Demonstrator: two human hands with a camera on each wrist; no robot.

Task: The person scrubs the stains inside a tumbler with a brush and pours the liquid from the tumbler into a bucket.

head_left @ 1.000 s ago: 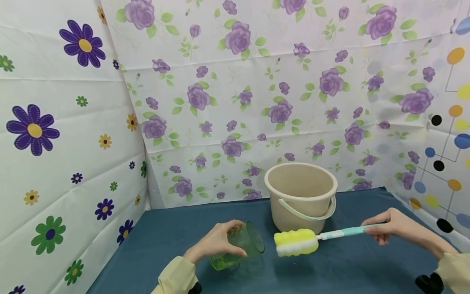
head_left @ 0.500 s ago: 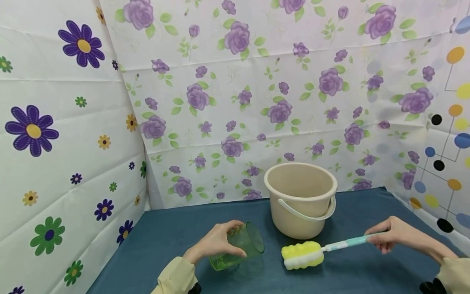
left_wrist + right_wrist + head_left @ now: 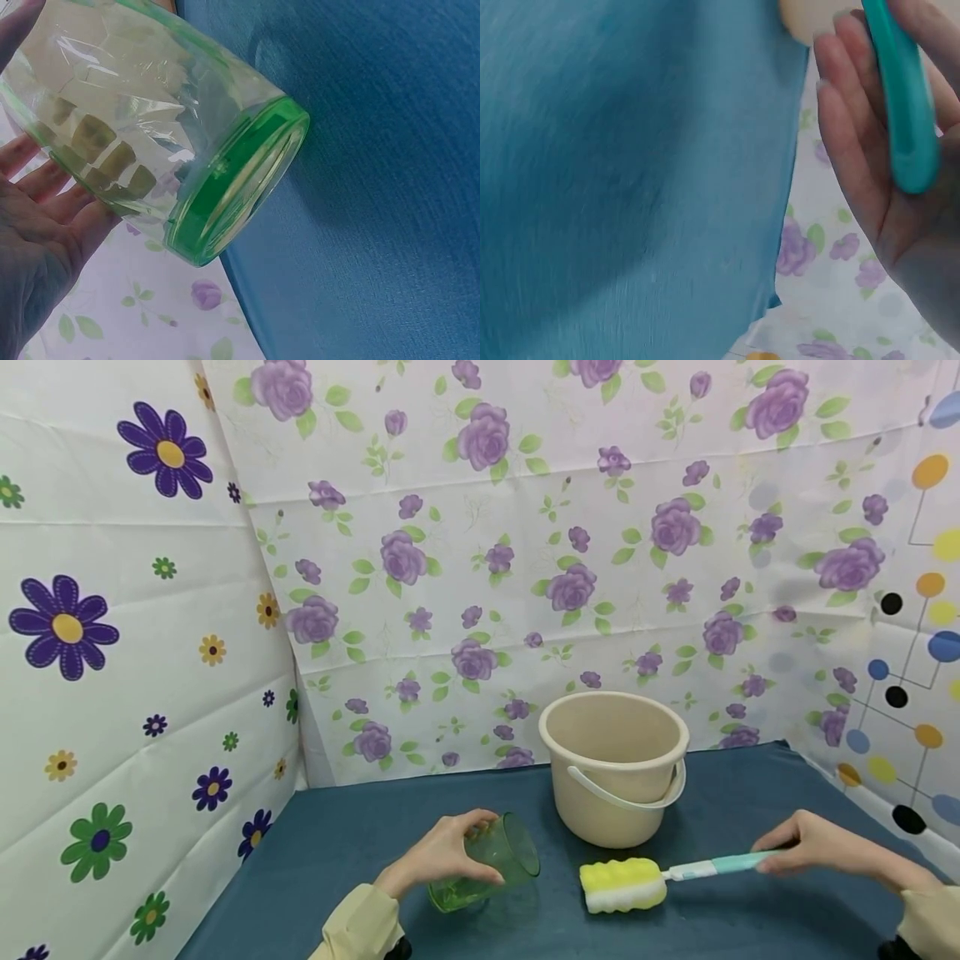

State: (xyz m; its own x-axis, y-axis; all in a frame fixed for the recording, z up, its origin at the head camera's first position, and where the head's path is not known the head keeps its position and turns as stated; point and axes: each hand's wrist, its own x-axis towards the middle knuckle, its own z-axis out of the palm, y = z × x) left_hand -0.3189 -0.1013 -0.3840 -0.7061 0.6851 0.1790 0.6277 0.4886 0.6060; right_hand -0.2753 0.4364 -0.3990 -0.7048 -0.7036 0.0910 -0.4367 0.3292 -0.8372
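My left hand [image 3: 438, 856] holds a see-through green cup [image 3: 516, 852], thumb on one side and fingers wrapped on the other. The cup leans over, its mouth facing right towards a sponge bottle brush [image 3: 622, 887]. In the left wrist view, the cup's thick green base [image 3: 240, 184] shows close to the cloth. To the right, my right hand [image 3: 817, 845] pinches the end of the brush's teal handle [image 3: 909, 105] between thumb and fingers. The yellow-and-white sponge head points left, low over the cloth; whether it touches is unclear.
A beige bucket [image 3: 600, 810] with a white handle [image 3: 618, 797] stands behind the brush, near the back edge. Dark blue cloth [image 3: 360, 835] covers the table. Flower-printed sheets [image 3: 450, 610] hang at the back and left, and a dotted sheet hangs at the right.
My right hand has brought the brush down and slightly right, more lightly over the last half second. The left hand and cup have stayed in place.
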